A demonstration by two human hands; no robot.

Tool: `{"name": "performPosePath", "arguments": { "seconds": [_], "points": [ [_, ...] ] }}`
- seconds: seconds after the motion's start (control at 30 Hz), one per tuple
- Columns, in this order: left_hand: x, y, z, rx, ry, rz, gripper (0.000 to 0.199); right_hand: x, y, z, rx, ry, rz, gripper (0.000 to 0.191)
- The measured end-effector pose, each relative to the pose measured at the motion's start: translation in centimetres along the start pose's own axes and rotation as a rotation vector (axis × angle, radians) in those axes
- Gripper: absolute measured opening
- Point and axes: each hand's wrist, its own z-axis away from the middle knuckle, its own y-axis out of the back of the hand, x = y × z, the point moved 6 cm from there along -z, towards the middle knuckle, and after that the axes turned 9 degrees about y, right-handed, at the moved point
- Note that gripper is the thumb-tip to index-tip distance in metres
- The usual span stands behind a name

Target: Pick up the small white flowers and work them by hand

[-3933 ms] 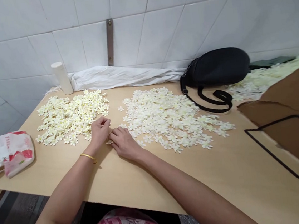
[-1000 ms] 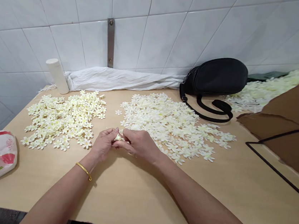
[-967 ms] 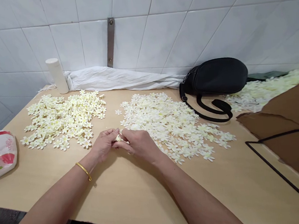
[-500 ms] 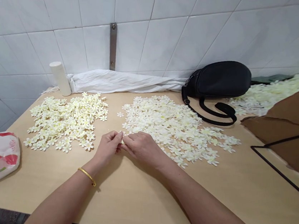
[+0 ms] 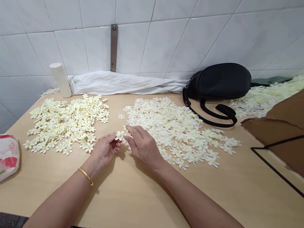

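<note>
Between the thumb and fingertips of my left hand [image 5: 105, 148] is a small white artificial flower [image 5: 119, 135] with a pale yellow centre. My right hand [image 5: 144, 147] is just to the right of it, thumb and forefinger apart, with nothing visible held; its lower fingers are hidden. To the left lies a pile of flowers [image 5: 67, 120] with fuller, yellowish heads. A wider spread of flat white petal pieces [image 5: 169, 123] reaches from behind my right hand toward the right.
A white bottle [image 5: 60, 80] and a rolled white cloth [image 5: 115, 83] line the tiled wall. A black bag [image 5: 222, 81] with its strap rests behind the petals. At right are brown cardboard [image 5: 295, 123] and a black wire frame [image 5: 283, 179]; a red-and-white plastic pack [image 5: 0, 158] is at left.
My hands were pressed together and have moved slightly apart. The flower now shows clearly in my left fingers, and my right thumb and forefinger have spread.
</note>
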Motion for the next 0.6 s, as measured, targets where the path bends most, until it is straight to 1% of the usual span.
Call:
{"name": "performPosePath", "arguments": {
  "seconds": [0.1, 0.2, 0.27, 0.37, 0.43, 0.5, 0.6],
  "points": [
    [-0.2, -0.3, 0.1, -0.028, 0.025, 0.076, 0.011, -0.5, -0.3, 0.0, 0.016, 0.008, -0.061, 0.034],
    [-0.2, -0.5, 0.3, -0.031, 0.011, 0.064, 0.014, -0.6, -0.6, 0.1, 0.007, -0.011, -0.091, 0.035],
    [0.1, -0.3, 0.5, 0.010, -0.047, 0.016, 0.015, -0.7, -0.5, 0.1, 0.041, -0.015, -0.059, 0.039],
    [0.5, -0.3, 0.9, 0.046, -0.148, -0.039, 0.016, -0.9, -0.4, 0.1, 0.074, 0.040, -0.002, 0.042],
    [0.4, -0.6, 1.0, 0.010, -0.174, -0.033, 0.014, -1.0, -0.6, 0.1, 0.063, 0.054, -0.014, 0.041],
    [0.3, -0.9, 0.9, -0.045, -0.176, -0.020, 0.011, -0.8, -0.7, 0.1, 0.059, 0.031, -0.054, 0.041],
    [0.2, -1.2, 0.8, -0.103, -0.177, -0.029, 0.012, -0.5, -0.8, 0.0, 0.070, -0.009, -0.134, 0.042]
  ]
}}
